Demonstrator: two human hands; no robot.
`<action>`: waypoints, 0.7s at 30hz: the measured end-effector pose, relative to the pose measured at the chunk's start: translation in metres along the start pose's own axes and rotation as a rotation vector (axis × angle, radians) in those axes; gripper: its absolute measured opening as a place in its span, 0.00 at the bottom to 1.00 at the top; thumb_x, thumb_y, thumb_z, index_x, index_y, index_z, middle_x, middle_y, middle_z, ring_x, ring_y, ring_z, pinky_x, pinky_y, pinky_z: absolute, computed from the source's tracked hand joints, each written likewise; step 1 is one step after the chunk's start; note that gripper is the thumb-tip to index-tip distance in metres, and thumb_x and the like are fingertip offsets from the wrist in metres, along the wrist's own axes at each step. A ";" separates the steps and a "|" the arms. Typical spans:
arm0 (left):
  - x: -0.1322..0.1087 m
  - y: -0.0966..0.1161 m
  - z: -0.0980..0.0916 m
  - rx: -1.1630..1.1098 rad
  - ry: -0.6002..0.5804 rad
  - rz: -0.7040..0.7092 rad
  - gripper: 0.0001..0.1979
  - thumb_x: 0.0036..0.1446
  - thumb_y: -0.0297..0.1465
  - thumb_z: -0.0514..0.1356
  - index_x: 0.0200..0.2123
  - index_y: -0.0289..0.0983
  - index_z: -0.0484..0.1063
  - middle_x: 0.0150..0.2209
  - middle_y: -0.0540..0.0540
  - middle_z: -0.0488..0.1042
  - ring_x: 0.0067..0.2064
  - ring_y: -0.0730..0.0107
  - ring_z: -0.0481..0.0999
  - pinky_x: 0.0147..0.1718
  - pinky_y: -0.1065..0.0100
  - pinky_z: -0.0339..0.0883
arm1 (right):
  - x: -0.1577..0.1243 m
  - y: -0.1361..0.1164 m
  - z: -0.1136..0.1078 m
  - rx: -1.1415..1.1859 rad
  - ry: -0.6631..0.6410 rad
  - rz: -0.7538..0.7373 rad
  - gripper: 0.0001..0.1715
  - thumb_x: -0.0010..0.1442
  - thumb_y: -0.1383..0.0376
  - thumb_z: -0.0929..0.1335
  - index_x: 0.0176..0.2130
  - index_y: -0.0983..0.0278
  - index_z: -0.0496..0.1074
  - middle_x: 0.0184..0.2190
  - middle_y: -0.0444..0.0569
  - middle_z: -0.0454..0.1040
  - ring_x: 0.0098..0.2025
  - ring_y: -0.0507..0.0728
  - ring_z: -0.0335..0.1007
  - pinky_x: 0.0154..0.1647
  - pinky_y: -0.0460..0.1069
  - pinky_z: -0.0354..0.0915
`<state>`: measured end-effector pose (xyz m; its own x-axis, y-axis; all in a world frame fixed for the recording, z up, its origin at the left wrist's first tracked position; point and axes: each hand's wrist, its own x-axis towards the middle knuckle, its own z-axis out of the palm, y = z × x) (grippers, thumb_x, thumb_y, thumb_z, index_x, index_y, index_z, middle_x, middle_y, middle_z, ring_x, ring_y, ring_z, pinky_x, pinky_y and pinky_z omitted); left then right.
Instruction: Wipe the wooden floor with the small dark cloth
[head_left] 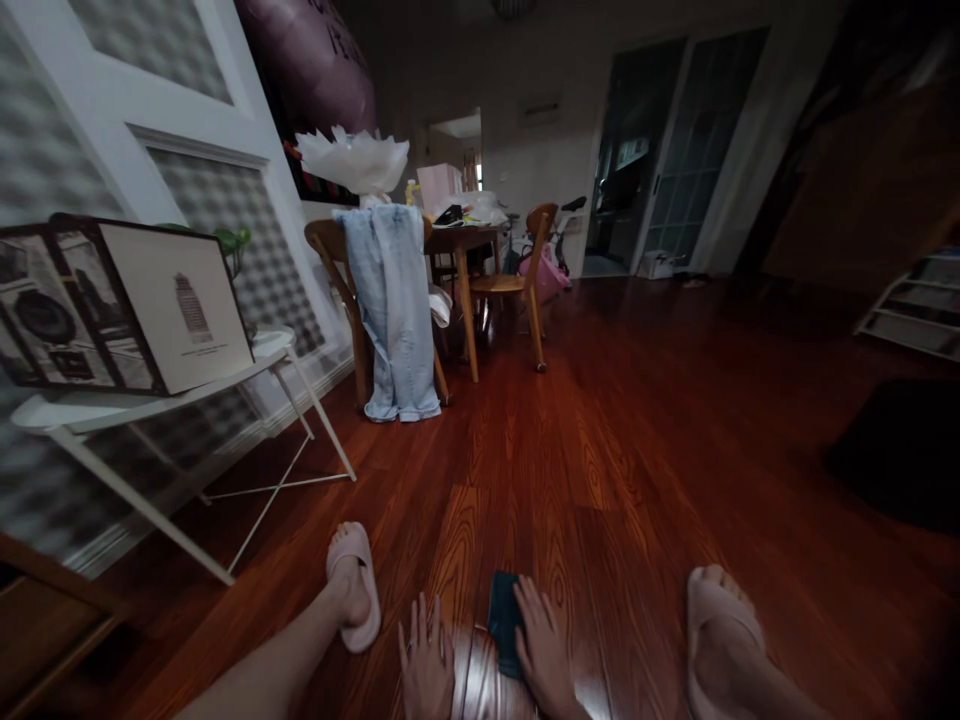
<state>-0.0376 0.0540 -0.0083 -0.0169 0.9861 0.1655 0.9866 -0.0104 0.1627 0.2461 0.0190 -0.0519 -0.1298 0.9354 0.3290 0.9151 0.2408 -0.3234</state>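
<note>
Low in the view, my left hand [428,660] is stretched out over the wooden floor [525,440], fingers spread, with nothing in it. To its right lies a dark teal piece of folded cloth [504,622], flat on the boards. My right hand [541,640] rests along the cloth's right side, its fingers extended and slightly apart, touching it rather than gripping it. Whether the palm presses on the cloth is hidden. My feet, in pink slippers [365,590], stand wide apart on either side of the hands.
A white folding table [292,350] with a large printed box [180,310] stands at left. Ahead are a wooden chair [326,240] draped with light blue jeans [394,310], a dining table [461,238] and another chair [536,270]. A dark round object [900,450] sits at right.
</note>
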 end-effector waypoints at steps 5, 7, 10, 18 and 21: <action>0.064 -0.053 -0.030 -0.002 0.022 0.002 0.23 0.61 0.44 0.62 0.57 0.44 0.69 0.59 0.43 0.71 0.58 0.55 0.72 0.53 0.46 0.73 | 0.012 -0.023 0.015 0.043 -0.210 -0.238 0.38 0.64 0.66 0.60 0.71 0.52 0.56 0.72 0.43 0.53 0.73 0.59 0.48 0.72 0.59 0.52; 0.083 -0.071 -0.037 -0.007 0.023 0.001 0.27 0.61 0.46 0.61 0.61 0.44 0.67 0.64 0.42 0.68 0.63 0.51 0.68 0.58 0.40 0.67 | 0.024 -0.006 0.013 0.039 -0.250 -0.259 0.38 0.63 0.65 0.60 0.70 0.53 0.57 0.72 0.44 0.55 0.73 0.59 0.48 0.72 0.60 0.50; 0.101 -0.091 -0.044 -0.012 0.030 -0.005 0.29 0.59 0.46 0.58 0.64 0.52 0.64 0.71 0.49 0.60 0.71 0.45 0.55 0.65 0.31 0.52 | 0.045 0.053 -0.003 -0.026 -0.137 -0.059 0.37 0.63 0.64 0.57 0.70 0.59 0.58 0.71 0.50 0.58 0.73 0.60 0.50 0.72 0.62 0.49; 0.108 -0.099 -0.044 -0.010 0.039 -0.016 0.28 0.57 0.45 0.59 0.62 0.52 0.67 0.70 0.50 0.62 0.73 0.47 0.51 0.68 0.35 0.47 | 0.031 0.187 -0.051 -0.208 0.246 0.663 0.42 0.64 0.60 0.50 0.66 0.85 0.59 0.67 0.76 0.58 0.73 0.71 0.46 0.69 0.71 0.47; 0.095 -0.086 -0.034 -0.013 0.018 -0.016 0.25 0.60 0.45 0.61 0.59 0.45 0.68 0.65 0.43 0.67 0.65 0.51 0.65 0.62 0.41 0.63 | 0.033 0.148 -0.038 -0.190 0.295 0.729 0.42 0.65 0.60 0.51 0.69 0.83 0.53 0.68 0.77 0.55 0.72 0.74 0.46 0.67 0.76 0.45</action>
<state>-0.1292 0.1429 0.0267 -0.0360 0.9829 0.1806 0.9839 0.0032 0.1785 0.3915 0.0758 -0.0554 0.6065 0.7267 0.3226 0.7833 -0.4766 -0.3990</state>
